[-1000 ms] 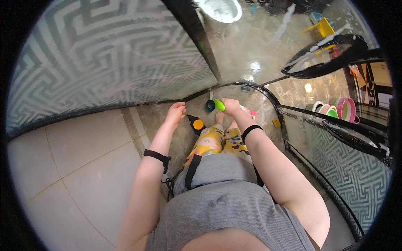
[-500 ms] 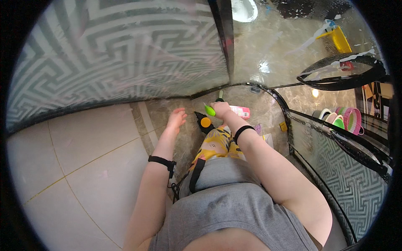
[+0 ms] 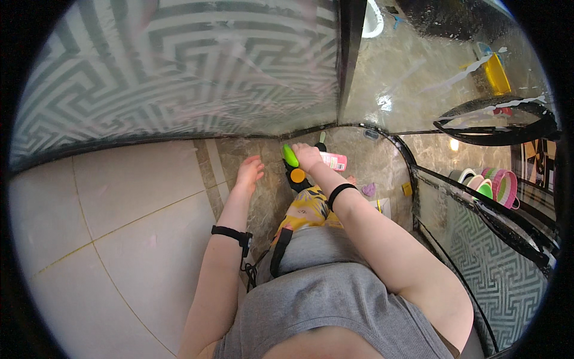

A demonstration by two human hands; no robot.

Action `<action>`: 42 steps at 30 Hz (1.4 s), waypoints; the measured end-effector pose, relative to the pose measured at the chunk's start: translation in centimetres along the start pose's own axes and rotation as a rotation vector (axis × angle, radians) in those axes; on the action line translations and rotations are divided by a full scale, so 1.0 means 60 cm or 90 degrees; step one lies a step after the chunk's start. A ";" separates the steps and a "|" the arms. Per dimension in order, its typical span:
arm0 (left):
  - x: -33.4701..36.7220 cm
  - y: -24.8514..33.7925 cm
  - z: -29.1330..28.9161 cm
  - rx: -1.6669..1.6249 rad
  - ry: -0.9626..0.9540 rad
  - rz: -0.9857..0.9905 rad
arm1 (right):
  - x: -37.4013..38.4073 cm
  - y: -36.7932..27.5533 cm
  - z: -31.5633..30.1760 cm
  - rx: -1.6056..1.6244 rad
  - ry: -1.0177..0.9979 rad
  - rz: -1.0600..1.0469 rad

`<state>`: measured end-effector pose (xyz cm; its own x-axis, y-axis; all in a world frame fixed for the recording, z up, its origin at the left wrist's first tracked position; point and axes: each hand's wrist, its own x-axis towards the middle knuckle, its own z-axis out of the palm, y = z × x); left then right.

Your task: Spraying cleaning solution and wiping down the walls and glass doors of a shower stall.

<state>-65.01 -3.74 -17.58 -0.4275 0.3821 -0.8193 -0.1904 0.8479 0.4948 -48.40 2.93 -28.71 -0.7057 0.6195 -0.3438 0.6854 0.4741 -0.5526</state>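
My right hand point(image 3: 308, 157) is closed around a bright green, rounded oblong thing point(image 3: 290, 155), whose kind I cannot make out. It is held low, near the black lower rail of the glass panel point(image 3: 239, 78). Off to the left, my left hand point(image 3: 250, 172) hovers with its fingers apart and nothing in it. Between the hands, by my leg, is a black object with an orange round part point(image 3: 297, 175). Just beyond my right hand lies a pink and white bottle point(image 3: 335, 161), and a pale green handle point(image 3: 322, 140) sticks up near it.
White tiles point(image 3: 149, 239) cover the left wall. Black-framed curved glass with a dark handle point(image 3: 496, 119) stands at the right. A purple piece point(image 3: 368, 189) and a yellow piece point(image 3: 407, 189) sit on the floor. Beyond the glass are stacked basins point(image 3: 501, 182) and a yellow dustpan-like thing point(image 3: 497, 75).
My right hand has shifted slightly left, and the green thing has turned more upright against the panel's foot. The view has shifted a little. My left hand stays much the same.
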 end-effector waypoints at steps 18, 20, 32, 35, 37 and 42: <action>0.013 0.015 0.031 -0.012 -0.032 0.034 | -0.039 0.079 -0.023 -0.027 -0.037 0.068; 0.013 0.014 0.023 -0.013 -0.031 0.034 | -0.040 0.063 -0.028 -0.036 -0.018 0.068; 0.036 0.003 0.016 -0.023 -0.034 0.030 | -0.064 0.145 -0.016 -0.062 0.016 0.208; 0.039 -0.002 0.017 -0.034 -0.030 0.036 | -0.061 0.129 -0.005 -0.048 -0.002 0.075; 0.031 0.000 0.020 -0.016 -0.034 0.025 | -0.048 0.108 0.002 -0.041 -0.064 0.026; 0.018 0.000 0.007 -0.012 -0.025 0.027 | -0.026 0.073 0.006 -0.096 -0.171 0.003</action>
<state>-65.10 -3.14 -18.58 -0.4006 0.4320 -0.8080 -0.1892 0.8239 0.5342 -44.36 3.79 -30.87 -0.7108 0.4444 -0.5452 0.6937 0.5712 -0.4388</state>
